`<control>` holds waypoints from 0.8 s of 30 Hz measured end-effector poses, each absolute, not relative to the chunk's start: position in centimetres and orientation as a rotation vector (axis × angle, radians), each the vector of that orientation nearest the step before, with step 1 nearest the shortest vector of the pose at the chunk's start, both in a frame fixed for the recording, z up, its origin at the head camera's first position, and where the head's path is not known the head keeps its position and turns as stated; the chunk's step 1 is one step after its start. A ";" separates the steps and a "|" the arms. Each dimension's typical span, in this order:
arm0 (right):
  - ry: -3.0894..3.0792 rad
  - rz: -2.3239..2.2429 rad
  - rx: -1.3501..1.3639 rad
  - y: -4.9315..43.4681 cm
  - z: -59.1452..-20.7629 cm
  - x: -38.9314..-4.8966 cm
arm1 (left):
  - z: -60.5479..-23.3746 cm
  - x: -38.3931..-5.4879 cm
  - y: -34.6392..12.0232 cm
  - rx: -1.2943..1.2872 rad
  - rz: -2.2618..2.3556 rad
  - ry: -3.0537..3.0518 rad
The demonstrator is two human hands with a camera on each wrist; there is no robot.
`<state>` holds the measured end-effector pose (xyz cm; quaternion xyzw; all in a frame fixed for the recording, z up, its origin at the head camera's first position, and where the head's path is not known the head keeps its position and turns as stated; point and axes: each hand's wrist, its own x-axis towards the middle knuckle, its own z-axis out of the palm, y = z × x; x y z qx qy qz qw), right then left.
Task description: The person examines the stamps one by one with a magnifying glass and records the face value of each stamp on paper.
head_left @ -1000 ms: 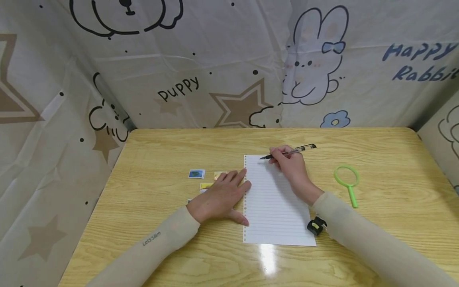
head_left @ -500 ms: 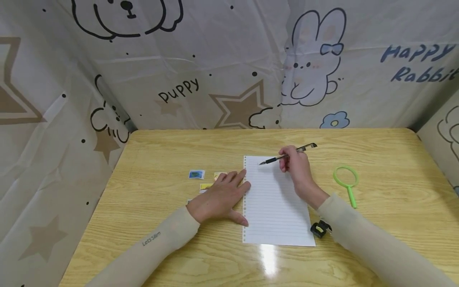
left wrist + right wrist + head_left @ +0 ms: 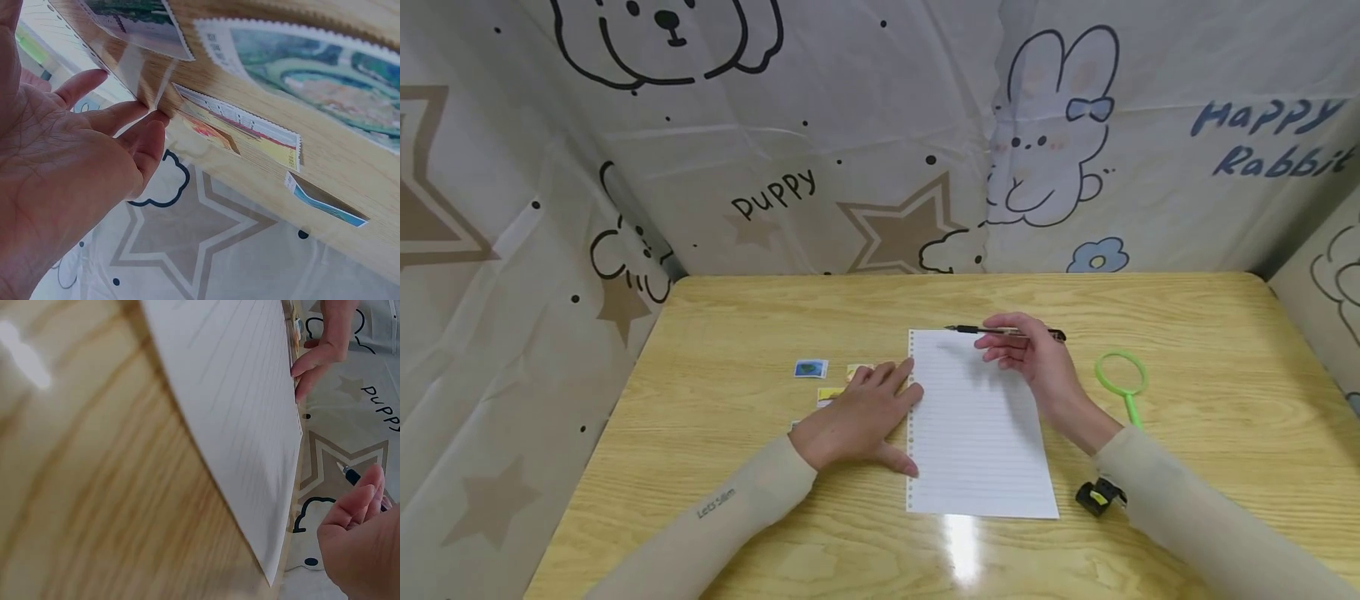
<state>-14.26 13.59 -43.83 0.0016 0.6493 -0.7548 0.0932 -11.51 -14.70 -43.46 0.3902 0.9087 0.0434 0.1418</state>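
Currently right hand (image 3: 1047, 362), loosely curled, holds pen (image 3: 967, 329) crosswise, pointing leftward; left hand (image 3: 861, 417), fingers spread, touches paper (image 3: 981, 454).

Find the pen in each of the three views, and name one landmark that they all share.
Head: pen right of centre, by the lined sheet's top edge, in the right hand.
Left wrist: not visible.
Right wrist: right side, below mid-height, partly hidden by the right hand.
Shared landmark: the left hand.
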 end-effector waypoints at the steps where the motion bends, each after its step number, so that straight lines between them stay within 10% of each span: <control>1: 1.918 -2.248 -0.008 13.7 -43.8 -14.2 | -43.5 -11.5 -14.7 1.127 0.125 2.624; 24: 2.153 -2.113 -0.335 18.5 -44.1 -11.8 | -43.4 -11.5 -14.7 1.143 0.130 2.612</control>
